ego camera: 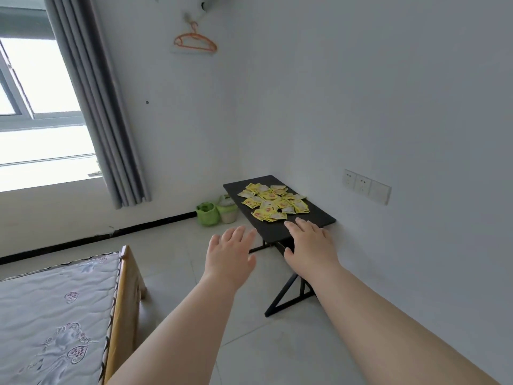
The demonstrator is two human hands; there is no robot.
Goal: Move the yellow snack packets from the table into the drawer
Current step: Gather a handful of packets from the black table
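A heap of several yellow snack packets lies on a small black table standing against the right wall. My right hand is stretched out in front of the table's near end, fingers straight and spread, holding nothing. My left hand is stretched out to the left of the table over the floor, fingers straight, holding nothing. Both hands are short of the packets. No drawer is in view.
A bed with a patterned mattress and wooden frame fills the lower left. Green containers stand on the floor in the corner behind the table. Wall sockets sit on the right wall; a grey curtain hangs by the window.
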